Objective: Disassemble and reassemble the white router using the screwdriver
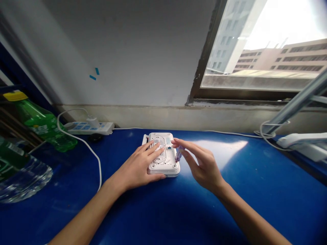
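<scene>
A white router (pixel 167 167), its vented underside facing up, lies on the blue table near the wall. A short antenna-like piece (pixel 144 140) stands out at its upper left. My left hand (pixel 139 165) rests over the router's left side, fingers spread flat on the vents and thumb along the near edge. At the right side, my right hand (pixel 201 161) pinches a small translucent purple screwdriver (pixel 179 153) between thumb and fingers. Its lower end points down by the router's near right corner; whether the tip touches is too small to tell.
Left of the hands stand a green bottle with a yellow cap (pixel 46 120) and a large clear bottle (pixel 22 177). A power strip (pixel 89 128) with a plugged white cable (pixel 95 156) lies by the wall. On the right are a grey metal arm (pixel 293 103) and a white device (pixel 306 144).
</scene>
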